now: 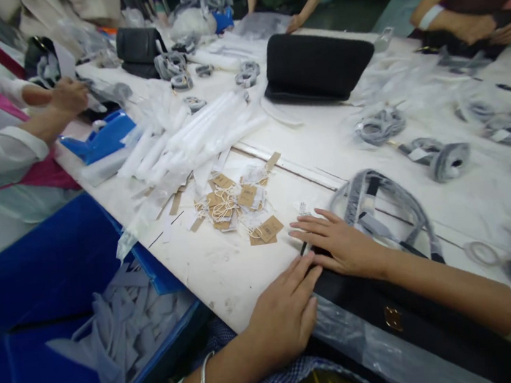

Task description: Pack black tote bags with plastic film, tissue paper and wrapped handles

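A black handbag (363,293) with a gold clasp lies at the table's near edge, a strip of clear plastic along its front. My left hand (287,311) has its fingers pressed together on the bag's left end, and its fingertips meet the right thumb. Over the same corner my right hand (347,244) reaches with fingers stretched and spread. A short black strip shows beside the fingertips. Behind the right hand stands a plastic-wrapped strap (382,192). Left of the hands lie brown paper tags (247,196) with white strings, in a loose pile.
White plastic sleeves (202,130) lie beyond the tags. Another black bag (315,65) stands mid-table, with wrapped straps (377,125) to its right. A blue bin (37,259) holding white scraps is at lower left. Co-workers' hands (70,96) are at the table's far sides.
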A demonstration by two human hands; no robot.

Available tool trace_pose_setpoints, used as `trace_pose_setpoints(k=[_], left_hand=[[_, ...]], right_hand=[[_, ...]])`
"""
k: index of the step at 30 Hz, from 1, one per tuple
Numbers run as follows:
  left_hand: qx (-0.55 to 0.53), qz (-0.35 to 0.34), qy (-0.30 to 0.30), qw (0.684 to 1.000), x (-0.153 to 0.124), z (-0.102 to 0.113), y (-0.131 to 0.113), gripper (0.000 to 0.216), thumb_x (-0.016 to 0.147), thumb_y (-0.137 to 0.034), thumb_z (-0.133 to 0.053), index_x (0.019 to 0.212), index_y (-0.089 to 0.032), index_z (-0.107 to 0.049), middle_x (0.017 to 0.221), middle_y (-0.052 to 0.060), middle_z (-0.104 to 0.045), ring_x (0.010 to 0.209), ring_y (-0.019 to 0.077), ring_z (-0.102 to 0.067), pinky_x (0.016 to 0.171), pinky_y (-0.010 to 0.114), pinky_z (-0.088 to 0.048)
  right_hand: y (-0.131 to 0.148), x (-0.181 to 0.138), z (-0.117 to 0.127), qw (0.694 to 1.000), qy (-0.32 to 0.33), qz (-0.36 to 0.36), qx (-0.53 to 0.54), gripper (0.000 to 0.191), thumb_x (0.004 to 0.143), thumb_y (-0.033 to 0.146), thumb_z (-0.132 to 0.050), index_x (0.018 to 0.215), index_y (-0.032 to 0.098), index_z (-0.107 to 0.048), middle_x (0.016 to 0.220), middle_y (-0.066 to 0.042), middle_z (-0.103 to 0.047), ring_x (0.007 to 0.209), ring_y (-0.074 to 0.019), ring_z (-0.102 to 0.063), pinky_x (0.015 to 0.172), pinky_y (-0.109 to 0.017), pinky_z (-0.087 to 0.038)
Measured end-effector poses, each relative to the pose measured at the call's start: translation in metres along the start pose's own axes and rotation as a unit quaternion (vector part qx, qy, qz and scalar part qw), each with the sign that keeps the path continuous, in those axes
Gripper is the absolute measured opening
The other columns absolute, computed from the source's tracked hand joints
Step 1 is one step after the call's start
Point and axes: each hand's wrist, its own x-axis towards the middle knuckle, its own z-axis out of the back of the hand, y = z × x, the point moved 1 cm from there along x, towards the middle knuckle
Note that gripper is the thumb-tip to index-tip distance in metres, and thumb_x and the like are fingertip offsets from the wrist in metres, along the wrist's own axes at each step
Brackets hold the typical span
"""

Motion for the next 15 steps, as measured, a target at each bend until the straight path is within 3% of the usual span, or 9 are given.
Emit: trace_pose_setpoints(k=[3, 5, 8, 11, 15], left_hand=[[0.020, 0.021, -0.007, 1.000, -0.001, -0.009, 0.004, 0.052, 0.098, -0.023, -0.038, 0.149, -0.015, -0.034, 0.159, 0.011, -0.028, 0.146, 0.0220, -0.029, 0.119, 0.040, -0.034], [0.028, 0.029, -0.018, 0.999, -0.003, -0.011, 0.006, 0.052, 0.099, -0.024, -0.037, 0.150, -0.017, -0.034, 0.159, 0.010, -0.030, 0.145, 0.0216, -0.031, 0.118, 0.039, -0.036], [0.042, 0.034, -0.030, 0.998, -0.008, -0.015, 0.008, 0.051, 0.099, -0.024, -0.037, 0.150, -0.018, -0.036, 0.157, 0.010, -0.033, 0.144, 0.0209, -0.034, 0.116, 0.038, -0.038], [0.062, 0.040, -0.043, 0.996, -0.012, -0.017, 0.009, 0.051, 0.098, -0.023, -0.037, 0.148, -0.017, -0.039, 0.155, 0.010, -0.037, 0.141, 0.0207, -0.039, 0.115, 0.038, -0.039], [0.082, 0.039, -0.025, 0.996, -0.004, 0.005, 0.009, 0.046, 0.096, -0.030, -0.045, 0.140, -0.019, -0.052, 0.148, 0.010, -0.049, 0.134, 0.0236, -0.049, 0.111, 0.041, -0.044]], right_hand=[[0.015, -0.035, 0.017, 0.988, -0.131, -0.076, -0.039, 0.043, 0.096, 0.021, -0.047, 0.138, 0.026, -0.054, 0.141, -0.009, -0.057, 0.133, -0.0247, -0.048, 0.115, -0.053, -0.032], [0.029, -0.059, 0.017, 0.977, -0.173, -0.119, -0.047, 0.044, 0.097, 0.020, -0.047, 0.141, 0.026, -0.052, 0.142, -0.009, -0.055, 0.135, -0.0243, -0.047, 0.115, -0.050, -0.036], [0.045, -0.080, -0.005, 0.981, -0.122, -0.150, -0.025, 0.058, 0.096, 0.036, -0.052, 0.151, 0.024, -0.037, 0.153, -0.011, -0.041, 0.143, -0.0283, -0.035, 0.116, -0.052, -0.032], [0.047, -0.079, -0.029, 0.986, -0.058, -0.154, 0.029, 0.070, 0.095, 0.049, -0.048, 0.156, 0.024, -0.024, 0.160, -0.012, -0.026, 0.147, -0.0297, -0.024, 0.117, -0.054, -0.028], [0.042, -0.072, -0.037, 0.983, -0.053, -0.153, 0.083, 0.070, 0.095, 0.054, -0.045, 0.156, 0.028, -0.021, 0.163, -0.009, -0.018, 0.149, -0.0288, -0.017, 0.119, -0.054, -0.022]])
